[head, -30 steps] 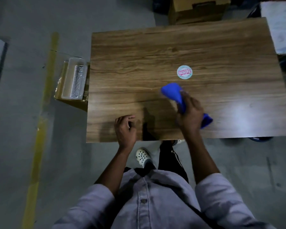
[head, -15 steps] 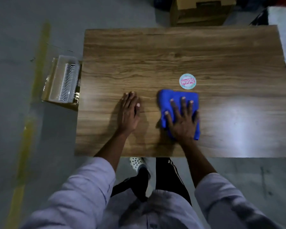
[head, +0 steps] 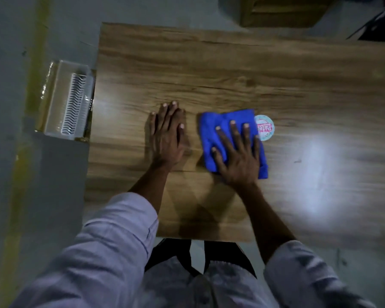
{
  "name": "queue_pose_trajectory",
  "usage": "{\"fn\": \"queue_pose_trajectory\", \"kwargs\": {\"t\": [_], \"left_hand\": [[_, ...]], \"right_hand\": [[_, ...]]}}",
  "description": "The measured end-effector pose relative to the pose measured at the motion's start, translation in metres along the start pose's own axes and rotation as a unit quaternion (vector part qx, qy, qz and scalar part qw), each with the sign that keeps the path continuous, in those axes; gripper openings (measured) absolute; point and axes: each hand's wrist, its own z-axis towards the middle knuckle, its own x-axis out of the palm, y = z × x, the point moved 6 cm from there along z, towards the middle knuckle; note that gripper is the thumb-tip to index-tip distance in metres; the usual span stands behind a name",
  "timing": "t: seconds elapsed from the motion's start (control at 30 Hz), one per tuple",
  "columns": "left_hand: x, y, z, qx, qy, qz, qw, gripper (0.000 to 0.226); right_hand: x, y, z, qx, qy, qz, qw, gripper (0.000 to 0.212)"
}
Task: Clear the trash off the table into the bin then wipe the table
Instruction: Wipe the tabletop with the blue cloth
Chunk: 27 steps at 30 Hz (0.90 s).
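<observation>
At centre frame, wooden table (head: pixel 231 70): grain running left to right, with a bright patch of reflected light at centre right.

Item 1, blue cloth (head: pixel 227 115): folded, lying flat on the table just right of centre.

Item 2, right hand (head: pixel 238 156): flat on the cloth, fingers straight and spread, pressing it to the surface.

Item 3, left hand (head: pixel 167 138): palm down on bare wood just left of the cloth, fingers straight and together, holding nothing.

Item 4, round label (head: pixel 266 128): pale disc with pink lettering, on the table at the cloth's upper right corner, its left edge touching or tucked under the cloth.

Item 5, white ribbed tray (head: pixel 69 103): inside a brown box on the floor, against the table's left edge.

Item 6, cardboard box (head: pixel 282 12): upper right of frame, beyond the table.

Item 7, yellow floor line (head: pixel 35 63): along the left side.
</observation>
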Motion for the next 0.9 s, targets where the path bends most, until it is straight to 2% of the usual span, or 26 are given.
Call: {"fn": "queue_pose_trajectory", "kwargs": {"t": [0.07, 0.13, 0.17, 0.2, 0.23, 0.3, 0.37, 0.43, 0.47, 0.5, 0.57, 0.63, 0.67, 0.7, 0.73, 0.77, 0.8, 0.83, 0.87, 0.9], "left_hand": [[-0.002, -0.004, 0.002, -0.004, 0.014, 0.011, 1.000, 0.044], [-0.002, -0.002, 0.003, -0.010, 0.026, 0.023, 0.999, 0.045], [-0.002, -0.001, 0.003, -0.013, 0.032, 0.029, 0.999, 0.046], [-0.001, -0.001, 0.003, -0.015, 0.037, 0.035, 0.999, 0.046], [-0.001, -0.002, 0.003, -0.016, 0.039, 0.039, 0.998, 0.047], [-0.002, -0.005, 0.005, -0.029, 0.036, 0.036, 0.998, 0.049], [-0.002, -0.006, 0.005, -0.039, 0.037, 0.035, 0.998, 0.051], [-0.002, -0.006, 0.006, -0.033, 0.045, 0.038, 0.998, 0.053], [-0.001, -0.005, 0.006, -0.028, 0.050, 0.046, 0.997, 0.053], [0.000, -0.005, 0.006, -0.025, 0.057, 0.056, 0.996, 0.054], [0.001, -0.005, 0.006, -0.026, 0.066, 0.062, 0.996, 0.055], [0.001, -0.005, 0.007, -0.029, 0.066, 0.056, 0.996, 0.055], [0.001, -0.004, 0.007, -0.030, 0.065, 0.055, 0.996, 0.055], [0.002, -0.004, 0.008, -0.031, 0.064, 0.055, 0.996, 0.055], [0.002, -0.003, 0.008, -0.033, 0.060, 0.056, 0.996, 0.055], [0.003, -0.003, 0.008, -0.036, 0.054, 0.055, 0.996, 0.053], [0.002, -0.004, 0.008, -0.039, 0.043, 0.053, 0.997, 0.051], [0.001, -0.004, 0.008, -0.041, 0.030, 0.049, 0.997, 0.048], [0.000, -0.004, 0.009, -0.041, 0.026, 0.045, 0.998, 0.047], [0.000, -0.004, 0.009, -0.043, 0.035, 0.044, 0.998, 0.050]], "right_hand": [[-0.008, -0.042, 0.024, 0.106, -0.017, -0.006, 0.994, 0.062], [-0.010, -0.056, 0.039, 0.239, -0.046, 0.006, 0.970, 0.063], [-0.010, -0.048, 0.041, 0.280, -0.057, 0.007, 0.958, 0.063], [-0.009, -0.031, 0.042, 0.275, -0.055, 0.007, 0.960, 0.063], [-0.005, -0.008, 0.041, 0.215, -0.039, 0.006, 0.976, 0.063], [0.003, 0.033, 0.034, -0.001, 0.021, 0.000, 1.000, 0.062], [-0.001, 0.034, 0.037, -0.174, 0.040, 0.007, 0.984, 0.063], [-0.008, 0.013, 0.059, -0.257, 0.049, 0.005, 0.965, 0.063], [-0.009, -0.001, 0.074, -0.251, 0.050, -0.003, 0.967, 0.062], [-0.010, -0.018, 0.091, -0.196, 0.035, -0.006, 0.980, 0.062], [-0.015, -0.048, 0.120, 0.028, -0.025, -0.001, 0.999, 0.061], [-0.017, -0.043, 0.125, 0.238, -0.092, 0.010, 0.967, 0.061], [-0.016, -0.026, 0.126, 0.267, -0.102, 0.021, 0.958, 0.061], [-0.011, -0.002, 0.126, 0.226, -0.081, 0.025, 0.970, 0.062], [-0.002, 0.025, 0.124, 0.113, -0.035, 0.022, 0.993, 0.063], [0.005, 0.050, 0.119, -0.039, 0.004, 0.014, 0.999, 0.063], [0.005, 0.063, 0.115, -0.179, 0.029, 0.017, 0.983, 0.063], [0.001, 0.059, 0.119, -0.275, 0.040, 0.031, 0.960, 0.062], [-0.004, 0.047, 0.128, -0.323, 0.042, 0.043, 0.944, 0.060], [-0.005, 0.028, 0.141, -0.333, 0.036, 0.049, 0.941, 0.058]]}}
